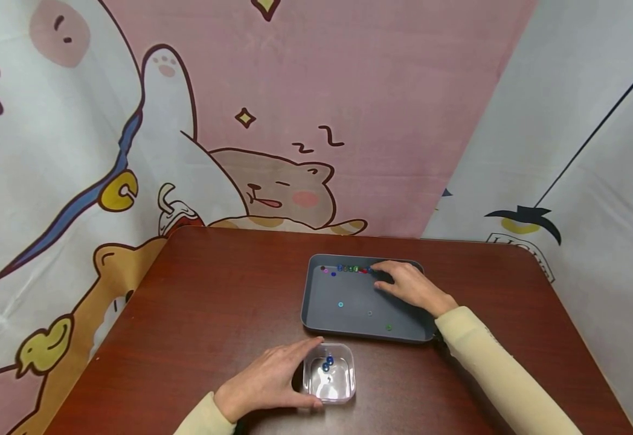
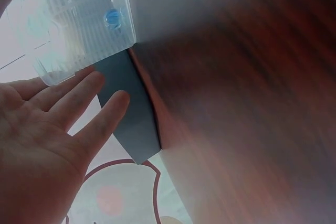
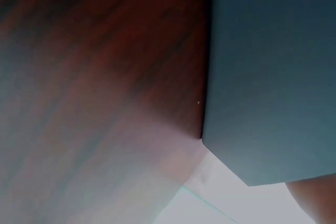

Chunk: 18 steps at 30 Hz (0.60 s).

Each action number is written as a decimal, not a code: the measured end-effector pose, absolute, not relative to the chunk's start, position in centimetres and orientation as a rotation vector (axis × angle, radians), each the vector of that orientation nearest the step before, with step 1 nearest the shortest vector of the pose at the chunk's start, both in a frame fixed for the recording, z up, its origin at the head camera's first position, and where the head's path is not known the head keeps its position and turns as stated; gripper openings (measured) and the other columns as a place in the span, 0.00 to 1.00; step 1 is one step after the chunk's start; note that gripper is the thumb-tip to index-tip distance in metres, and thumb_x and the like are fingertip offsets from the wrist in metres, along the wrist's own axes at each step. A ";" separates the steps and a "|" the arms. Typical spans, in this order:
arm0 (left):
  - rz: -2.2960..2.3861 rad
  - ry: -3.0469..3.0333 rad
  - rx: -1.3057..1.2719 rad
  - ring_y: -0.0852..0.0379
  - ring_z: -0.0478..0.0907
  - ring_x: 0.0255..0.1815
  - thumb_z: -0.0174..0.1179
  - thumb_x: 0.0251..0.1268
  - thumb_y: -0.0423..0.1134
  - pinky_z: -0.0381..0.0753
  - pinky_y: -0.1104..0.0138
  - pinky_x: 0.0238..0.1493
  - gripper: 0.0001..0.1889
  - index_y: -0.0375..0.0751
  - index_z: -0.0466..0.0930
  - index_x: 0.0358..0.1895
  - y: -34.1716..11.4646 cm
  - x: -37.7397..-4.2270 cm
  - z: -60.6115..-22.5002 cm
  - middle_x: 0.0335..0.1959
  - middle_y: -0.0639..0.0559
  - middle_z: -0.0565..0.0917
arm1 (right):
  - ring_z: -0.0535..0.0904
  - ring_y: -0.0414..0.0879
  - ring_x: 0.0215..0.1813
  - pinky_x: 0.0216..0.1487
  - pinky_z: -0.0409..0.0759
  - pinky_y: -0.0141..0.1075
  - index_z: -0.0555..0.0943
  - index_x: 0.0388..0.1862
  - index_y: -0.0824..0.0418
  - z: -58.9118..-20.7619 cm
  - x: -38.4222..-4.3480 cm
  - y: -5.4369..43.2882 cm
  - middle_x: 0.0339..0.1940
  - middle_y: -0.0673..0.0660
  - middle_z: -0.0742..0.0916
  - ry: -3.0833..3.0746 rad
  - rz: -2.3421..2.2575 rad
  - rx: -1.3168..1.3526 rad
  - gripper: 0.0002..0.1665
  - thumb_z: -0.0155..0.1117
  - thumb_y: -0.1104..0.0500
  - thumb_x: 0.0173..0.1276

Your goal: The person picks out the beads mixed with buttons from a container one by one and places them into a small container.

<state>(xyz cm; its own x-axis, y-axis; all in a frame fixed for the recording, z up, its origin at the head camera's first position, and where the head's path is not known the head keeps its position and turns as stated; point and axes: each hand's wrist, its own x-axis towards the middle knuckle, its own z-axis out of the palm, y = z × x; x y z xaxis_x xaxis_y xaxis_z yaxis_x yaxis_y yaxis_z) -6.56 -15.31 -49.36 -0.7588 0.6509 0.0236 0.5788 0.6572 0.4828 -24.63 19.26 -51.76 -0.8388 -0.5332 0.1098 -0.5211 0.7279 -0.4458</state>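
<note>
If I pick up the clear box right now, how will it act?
The box probably feels light, since it looks like thin plastic. It seems stiff too, because its sides hold a square shape. The blue beads inside look round, so they may roll if it tilts.

The tray (image 1: 357, 289) is grey, the table (image 1: 224, 290) reddish-brown.

Count one tray (image 1: 327, 314), one clear container (image 1: 343, 385), one table (image 1: 229, 284), one left hand (image 1: 266, 380), one right hand (image 1: 413, 287). Inside container, count at least two blue beads (image 1: 325, 367); inside tray, three scattered beads (image 1: 340, 304) plus one far bead cluster (image 1: 351, 269) (too crowded to total).
</note>
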 end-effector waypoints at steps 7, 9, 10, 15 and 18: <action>0.724 2.729 1.035 0.52 0.78 0.66 0.68 0.56 0.72 0.81 0.54 0.63 0.55 0.40 0.63 0.79 -15.4 -6.5 -49.4 0.71 0.47 0.76 | 0.80 0.58 0.66 0.64 0.79 0.55 0.81 0.66 0.63 -52.0 -24.5 19.2 0.64 0.62 0.84 2.909 -0.711 -0.904 0.27 0.72 0.54 0.72; 0.729 2.729 1.033 0.52 0.78 0.66 0.68 0.56 0.72 0.81 0.55 0.63 0.55 0.40 0.63 0.79 -15.4 -6.5 -49.4 0.71 0.47 0.77 | 0.79 0.58 0.66 0.64 0.79 0.55 0.81 0.66 0.63 -51.9 -24.5 19.2 0.64 0.62 0.84 2.921 -0.695 -0.899 0.27 0.72 0.54 0.71; 0.731 2.727 1.032 0.52 0.78 0.66 0.68 0.56 0.72 0.81 0.55 0.63 0.54 0.41 0.63 0.79 -15.4 -6.5 -49.4 0.71 0.48 0.77 | 0.79 0.58 0.66 0.64 0.79 0.55 0.81 0.66 0.63 -51.9 -24.5 19.2 0.64 0.62 0.83 2.925 -0.687 -0.897 0.27 0.73 0.54 0.71; 0.724 2.724 1.017 0.53 0.78 0.66 0.69 0.55 0.72 0.81 0.54 0.63 0.54 0.42 0.63 0.79 -15.3 -6.5 -49.4 0.71 0.48 0.77 | 0.80 0.58 0.65 0.63 0.79 0.55 0.82 0.66 0.64 -51.9 -24.5 19.2 0.64 0.62 0.83 2.938 -0.624 -0.893 0.28 0.73 0.53 0.71; 0.718 2.725 1.009 0.53 0.78 0.66 0.68 0.55 0.73 0.80 0.53 0.63 0.54 0.43 0.63 0.79 -15.2 -6.5 -49.4 0.71 0.49 0.77 | 0.80 0.57 0.64 0.63 0.79 0.55 0.81 0.66 0.64 -52.0 -24.6 19.3 0.64 0.61 0.82 2.941 -0.583 -0.885 0.28 0.72 0.53 0.72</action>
